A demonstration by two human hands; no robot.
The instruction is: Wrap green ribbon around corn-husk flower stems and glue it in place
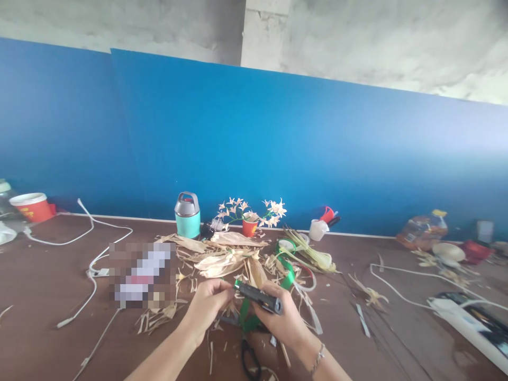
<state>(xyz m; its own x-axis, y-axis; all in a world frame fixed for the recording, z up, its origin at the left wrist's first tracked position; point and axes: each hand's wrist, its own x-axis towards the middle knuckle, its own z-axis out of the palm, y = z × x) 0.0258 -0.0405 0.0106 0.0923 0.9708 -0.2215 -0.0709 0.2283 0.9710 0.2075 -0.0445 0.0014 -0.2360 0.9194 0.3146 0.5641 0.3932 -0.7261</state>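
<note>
1. Right hand point(280, 317) is grasping a black tool point(260, 297) at near centre.
2. Left hand point(207, 302) is curling beside the tool's left end; its grip cannot be told.
3. Bracing both wrists should help alignment.
4. Dry husks point(222, 264) are lying farther off.

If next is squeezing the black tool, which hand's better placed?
Right, likely: the right hand grips the black tool, while the left hand has its fingertips close to the tool's green-tipped end; whether it holds anything is unclear.
</note>
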